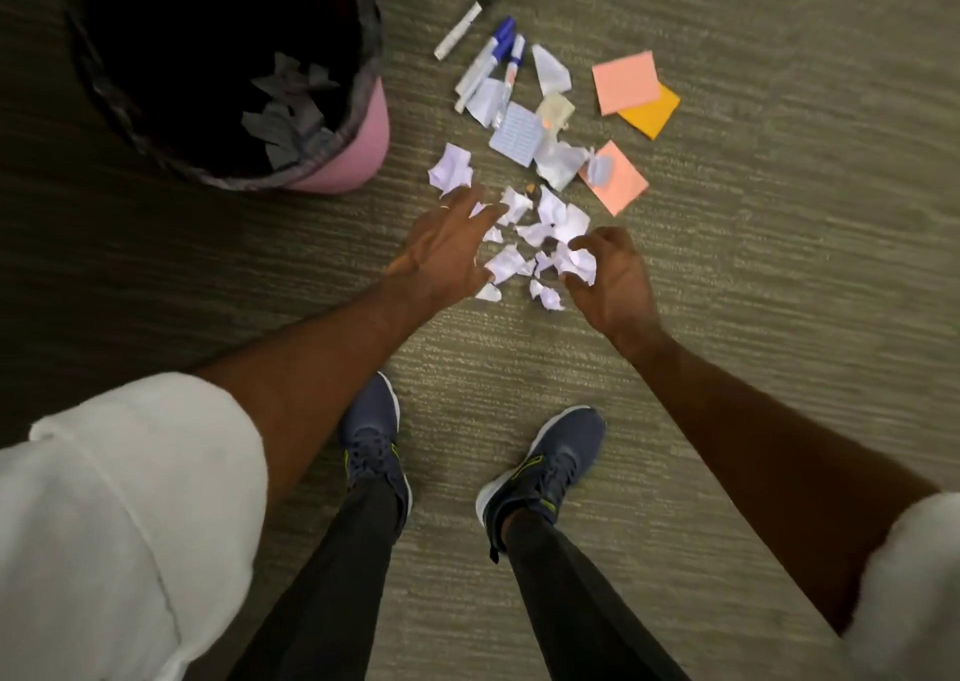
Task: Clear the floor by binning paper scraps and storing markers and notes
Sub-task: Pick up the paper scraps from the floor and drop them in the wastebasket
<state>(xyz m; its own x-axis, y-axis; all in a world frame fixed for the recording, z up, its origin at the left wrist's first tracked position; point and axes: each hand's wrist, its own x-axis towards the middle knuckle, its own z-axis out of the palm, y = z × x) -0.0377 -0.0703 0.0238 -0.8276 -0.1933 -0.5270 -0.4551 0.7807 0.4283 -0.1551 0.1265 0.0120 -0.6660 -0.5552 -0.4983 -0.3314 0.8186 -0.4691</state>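
Several crumpled white paper scraps (540, 233) lie on the carpet between my hands. My left hand (447, 249) hovers over their left side with fingers spread and nothing in it. My right hand (613, 280) curls around a white scrap (576, 262) at the pile's right edge. Beyond the scraps lie a black-capped marker (467, 20) and blue-capped markers (493, 57). Pink and orange sticky notes (631, 85) lie to the right, another pink note (618, 181) nearer. A pink bin (363, 150) with a dark liner stands at the upper left, paper inside.
A small lined note sheet (517, 132) and larger crumpled papers (558, 161) sit between the markers and the scraps. My two dark shoes (540, 472) stand on the carpet just behind the pile. Open carpet stretches to the right and lower left.
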